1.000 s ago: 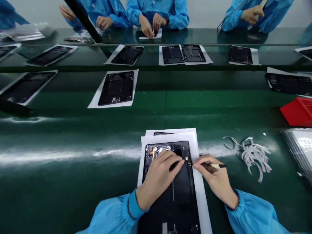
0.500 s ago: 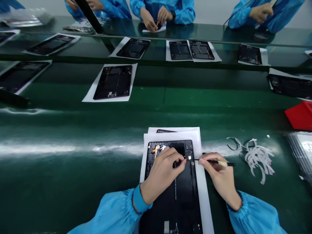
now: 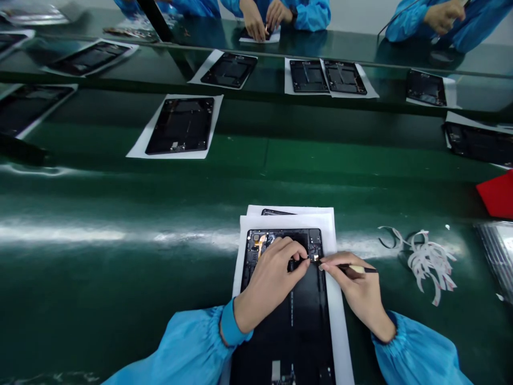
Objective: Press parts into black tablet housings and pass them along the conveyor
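Note:
A black tablet housing [image 3: 280, 321] with exposed parts lies on white paper [image 3: 340, 331] on the green bench. My left hand [image 3: 272, 278] rests over its upper part, thumb and forefinger pinched near the upper right corner; whatever they hold is too small to make out. My right hand [image 3: 358, 289] grips a thin dark tool with a pale band [image 3: 356, 268], its tip at the small parts by the housing's upper right edge, close to my left fingertips. Another housing [image 3: 276, 212] shows at its top edge beneath the paper.
Curled white strips [image 3: 430, 262] lie right of my right hand. A red object [image 3: 497, 195] and clear plastic trays [image 3: 497, 251] are at the right edge. More housings on paper [image 3: 182, 125] lie farther back. Across the bench, people in blue sleeves [image 3: 312, 13] work.
My right hand has moved slightly left, closer to my left fingertips, with the tool. My left hand keeps its pinch. The whole view has shifted a little.

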`<move>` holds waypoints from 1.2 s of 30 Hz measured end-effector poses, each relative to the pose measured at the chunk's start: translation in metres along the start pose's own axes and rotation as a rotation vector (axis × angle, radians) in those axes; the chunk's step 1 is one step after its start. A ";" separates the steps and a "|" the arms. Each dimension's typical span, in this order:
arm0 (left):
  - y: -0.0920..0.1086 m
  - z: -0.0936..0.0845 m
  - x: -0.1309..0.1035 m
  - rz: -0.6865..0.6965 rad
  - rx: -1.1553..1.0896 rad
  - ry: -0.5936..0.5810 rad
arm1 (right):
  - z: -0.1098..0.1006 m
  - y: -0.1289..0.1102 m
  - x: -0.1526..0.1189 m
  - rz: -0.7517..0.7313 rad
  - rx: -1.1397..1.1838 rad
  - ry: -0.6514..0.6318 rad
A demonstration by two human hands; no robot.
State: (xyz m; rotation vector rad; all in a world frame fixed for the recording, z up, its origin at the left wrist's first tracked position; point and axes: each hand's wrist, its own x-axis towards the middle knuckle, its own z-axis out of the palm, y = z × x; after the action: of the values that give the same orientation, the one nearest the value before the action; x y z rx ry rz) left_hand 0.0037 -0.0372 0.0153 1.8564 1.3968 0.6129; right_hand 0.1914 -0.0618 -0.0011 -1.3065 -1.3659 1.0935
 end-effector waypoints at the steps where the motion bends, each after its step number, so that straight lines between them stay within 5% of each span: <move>1: 0.000 0.000 0.000 -0.002 -0.005 -0.004 | 0.000 0.000 0.000 -0.005 0.004 -0.001; 36: 0.003 -0.001 0.001 -0.003 -0.015 -0.008 | -0.004 -0.004 0.003 0.027 0.038 -0.040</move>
State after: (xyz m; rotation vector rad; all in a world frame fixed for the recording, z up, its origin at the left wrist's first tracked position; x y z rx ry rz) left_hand 0.0047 -0.0363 0.0181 1.8431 1.3859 0.6128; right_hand 0.1945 -0.0585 0.0037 -1.2855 -1.3539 1.1641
